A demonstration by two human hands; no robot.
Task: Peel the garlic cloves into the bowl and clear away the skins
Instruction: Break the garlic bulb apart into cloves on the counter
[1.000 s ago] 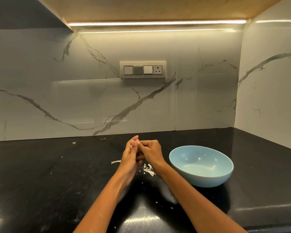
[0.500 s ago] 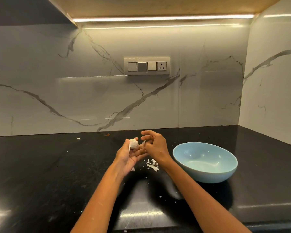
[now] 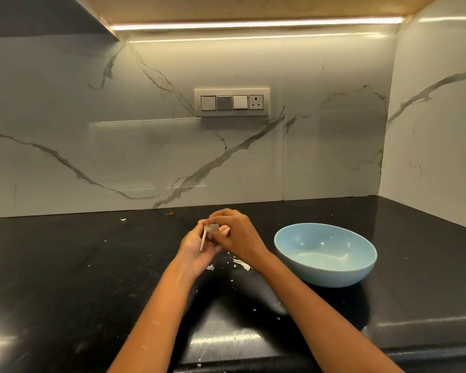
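The black surface (image 3: 65, 278) fills the lower half of the view, and its dark gloss is the first hazard: the pale skin flakes (image 3: 241, 263) scattered at about six o'clock from the hands are small and light, so a sweep of a forearm or a puff of air could spread them wider and make clearing harder. The blue bowl (image 3: 326, 275) sits at roughly three o'clock from the hands, near but apart from them, and looks empty; a clove freed suddenly could jump past its rim, or land on the surface and roll, since the hands work beside the bowl rather than over it. The right hand (image 3: 240, 235) lies over the left, its fingers curled inward toward the garlic clove (image 3: 213, 228), apparently pinching at its skin, though the exact contact is hidden. The left hand (image 3: 197, 249) cups the clove from below with its fingers bent round it, and a loose strip of skin (image 3: 203, 239) hangs from it at seven o'clock; it may tear short and leave a patch stuck on. The switch plate (image 3: 231, 102) at twelve o'clock bears no legible writing, and no brand or label can be read anywhere.
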